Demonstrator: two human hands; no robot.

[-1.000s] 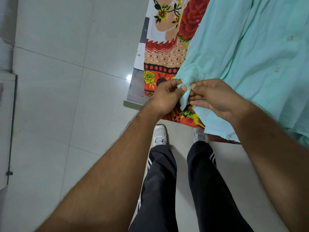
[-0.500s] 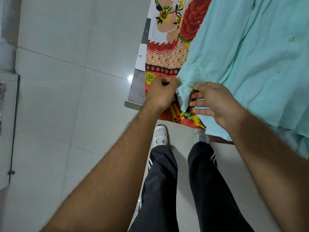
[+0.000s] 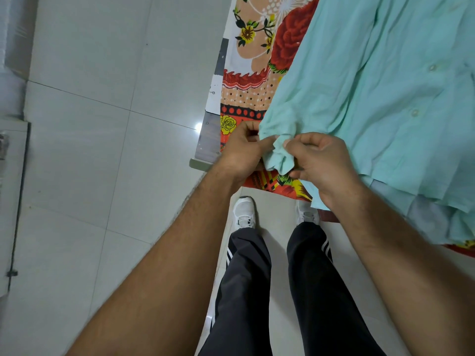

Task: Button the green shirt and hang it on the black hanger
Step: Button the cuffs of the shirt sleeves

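At the near edge of the floral bedsheet (image 3: pixel 246 98), the green shirt (image 3: pixel 372 104) lies spread out while the left hand (image 3: pixel 241 150) and right hand (image 3: pixel 321 160) both pinch its bunched corner between curled fingers, above the white shoes (image 3: pixel 245 213).

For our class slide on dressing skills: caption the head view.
Left hand and right hand pinch the green shirt at a bunched edge, above a floral sheet.

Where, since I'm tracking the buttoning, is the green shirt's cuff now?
Head view, centre: the cuff is pinched between the left hand and right hand, over the near edge of the floral sheet.
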